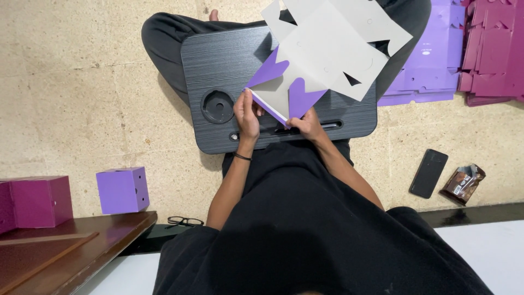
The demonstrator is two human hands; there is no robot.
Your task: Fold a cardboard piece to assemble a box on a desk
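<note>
A flat die-cut cardboard box blank [327,49], grey on the inside and purple on the outside, lies over a dark grey lap desk [218,60] resting on my crossed legs. My left hand [246,113] pinches the folded purple edge at the blank's near left corner. At the near edge by a purple flap, my right hand [307,124] grips the same blank. Both hands hold it just above the desk's front groove.
A folded purple box [122,189] and a magenta box [39,200] stand on the floor at left. Stacks of flat purple [431,65] and magenta blanks [494,49] lie at upper right. A black phone [428,172], a snack wrapper [463,183] and glasses [184,221] lie nearby.
</note>
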